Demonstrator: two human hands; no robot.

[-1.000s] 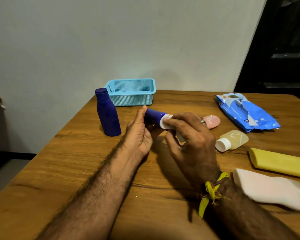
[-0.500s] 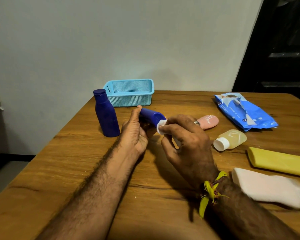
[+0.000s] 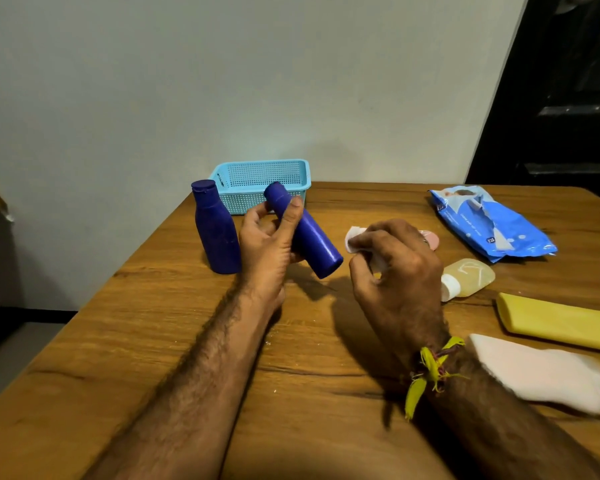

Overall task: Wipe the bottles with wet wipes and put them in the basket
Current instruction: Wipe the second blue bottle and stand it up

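Above the wooden desk (image 3: 153, 341), just in front of the light-blue perforated plastic basket (image 3: 262, 185), a slim dark-blue cylindrical plastic bottle (image 3: 314, 240) slants, cap end up toward the basket, flat base down to the right. The left hand (image 3: 271, 244) curls closed around its upper half. The right hand (image 3: 395, 265), right of the bottle and apart from it, pinches a crumpled white wet wipe (image 3: 354, 237). A second dark-blue bottle (image 3: 217, 233) stands upright left of the basket's front. Bare desk lies between the forearms.
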